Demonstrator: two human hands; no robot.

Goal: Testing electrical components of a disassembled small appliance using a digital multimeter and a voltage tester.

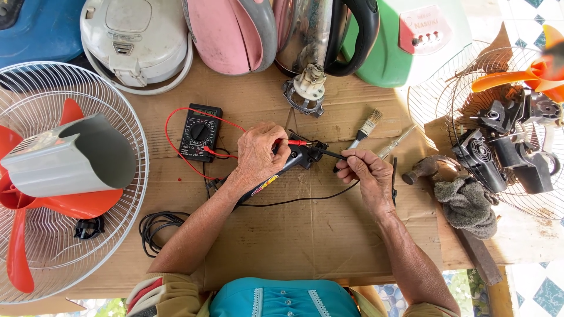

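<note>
Cardboard-covered bench [329, 235], left hand [258, 154] pinching red probe [296, 142], right hand [367, 173] black probe [329, 154].

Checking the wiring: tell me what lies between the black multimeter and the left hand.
In the head view, only the red lead wire crosses bare brown cardboard between black multimeter and left hand.

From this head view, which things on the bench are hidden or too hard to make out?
- Multimeter display: too small to read.
- Black part under test: partly covered by the left hand, so where the red probe touches is unclear.
- Black probe: its rear is hidden in the right hand.
- Orange fan: blurred and cut off by the right edge.
- Red fan: cut off by the left edge.
</note>
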